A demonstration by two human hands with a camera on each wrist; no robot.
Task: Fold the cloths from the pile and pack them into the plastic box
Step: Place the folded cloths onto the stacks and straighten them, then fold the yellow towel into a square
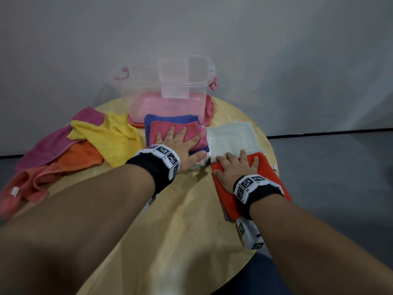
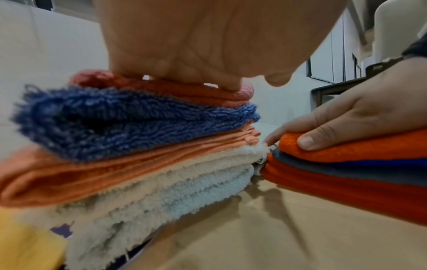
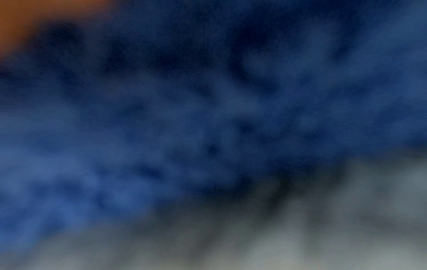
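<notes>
My left hand (image 1: 180, 141) lies flat, fingers spread, on a folded pink cloth (image 1: 191, 128) that tops a stack. In the left wrist view the palm (image 2: 184, 45) presses this stack down: pink cloth (image 2: 166, 89), blue cloth (image 2: 115, 118), peach cloth (image 2: 115, 164), white cloths (image 2: 161, 191). My right hand (image 1: 236, 167) rests flat on a folded red-orange cloth (image 1: 225, 194); under that cloth (image 2: 346, 151) lie blue and orange layers. The clear plastic box (image 1: 138, 86) stands at the table's far side on its pink lid (image 1: 148, 107). The right wrist view is a blue and grey blur.
A loose pile lies at the left: yellow cloth (image 1: 106, 137), magenta cloth (image 1: 55, 145), orange cloth (image 1: 83, 156), coral cloth (image 1: 27, 184). A pale folded cloth (image 1: 231, 135) sits beyond my right hand. The round wooden table (image 1: 180, 220) ends close on the right.
</notes>
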